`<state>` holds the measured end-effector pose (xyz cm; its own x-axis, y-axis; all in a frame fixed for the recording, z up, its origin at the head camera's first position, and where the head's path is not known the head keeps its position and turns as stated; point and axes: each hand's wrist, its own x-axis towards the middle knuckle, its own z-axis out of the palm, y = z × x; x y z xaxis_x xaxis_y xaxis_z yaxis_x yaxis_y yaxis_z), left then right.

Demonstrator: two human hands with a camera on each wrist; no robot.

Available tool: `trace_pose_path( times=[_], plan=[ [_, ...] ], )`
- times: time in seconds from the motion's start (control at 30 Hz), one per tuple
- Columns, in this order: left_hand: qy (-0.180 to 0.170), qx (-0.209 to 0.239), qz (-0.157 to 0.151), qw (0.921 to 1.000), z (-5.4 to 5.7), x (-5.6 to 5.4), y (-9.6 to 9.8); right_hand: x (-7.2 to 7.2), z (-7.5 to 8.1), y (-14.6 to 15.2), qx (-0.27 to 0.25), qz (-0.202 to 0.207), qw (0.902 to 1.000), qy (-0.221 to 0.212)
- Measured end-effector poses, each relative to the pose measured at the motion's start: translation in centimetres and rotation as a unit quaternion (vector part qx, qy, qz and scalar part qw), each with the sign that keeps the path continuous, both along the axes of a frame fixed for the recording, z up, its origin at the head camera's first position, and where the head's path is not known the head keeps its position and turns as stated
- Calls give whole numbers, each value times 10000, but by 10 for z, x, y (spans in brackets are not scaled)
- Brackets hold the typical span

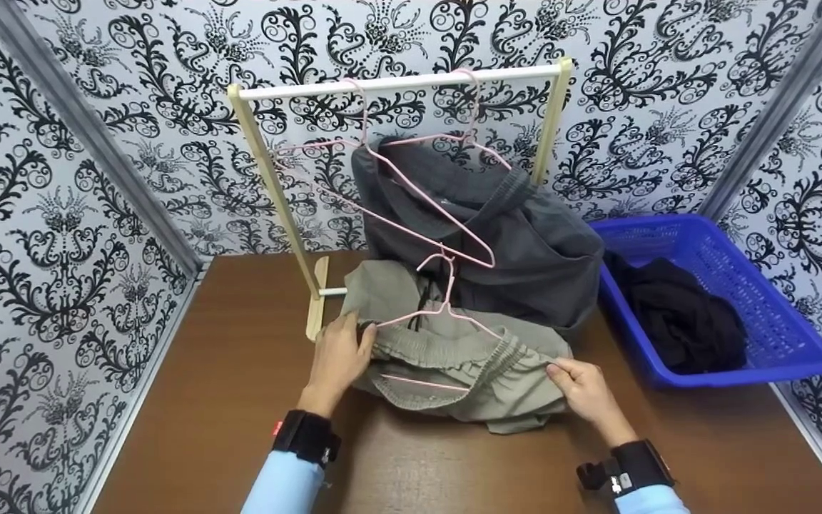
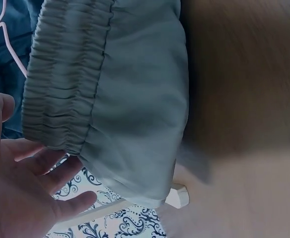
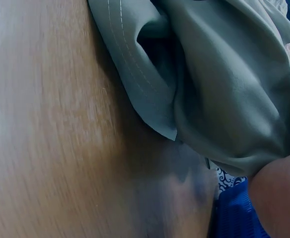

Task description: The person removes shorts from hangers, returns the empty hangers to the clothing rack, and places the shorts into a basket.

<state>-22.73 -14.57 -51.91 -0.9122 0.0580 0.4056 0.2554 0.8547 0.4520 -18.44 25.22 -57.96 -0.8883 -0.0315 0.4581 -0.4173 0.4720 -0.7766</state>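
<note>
Olive-green shorts (image 1: pixel 525 389) with a gathered elastic waistband (image 2: pixel 60 74) are held up off the brown table. A pink hanger (image 1: pixel 447 308) sits inside the waistband, its hook pointing up. My left hand (image 1: pixel 340 357) is at the left end of the waistband; in the left wrist view its fingers (image 2: pixel 60 173) are spread and fairly straight, touching the cloth's edge. On the other side my right hand (image 1: pixel 586 392) pinches the shorts' side between thumb and fingers. The right wrist view shows a stitched leg hem (image 3: pixel 135 64), with that hand mostly cut off by the frame.
Behind stands a small rack (image 1: pixel 397 83) with a white bar. From it hang a bare pink hanger (image 1: pixel 418 189) and dark grey shorts (image 1: pixel 546 243) on another. To the right, a blue basket (image 1: pixel 760 285) holds black cloth (image 1: pixel 689 314). Patterned walls enclose the table (image 1: pixel 204 400).
</note>
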Motion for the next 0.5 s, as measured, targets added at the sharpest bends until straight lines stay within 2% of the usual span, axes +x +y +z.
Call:
trace_pose_path(
  times=[0.3, 0.5],
  plan=[
    [-155, -34, 125, 9998, -11, 1, -4, -1, 3, 0, 50, 1, 10000, 86],
    [-354, -68, 278, 9990, -13, 5, -5, 4, 14, -9, 36, 12, 9999, 104]
  ],
)
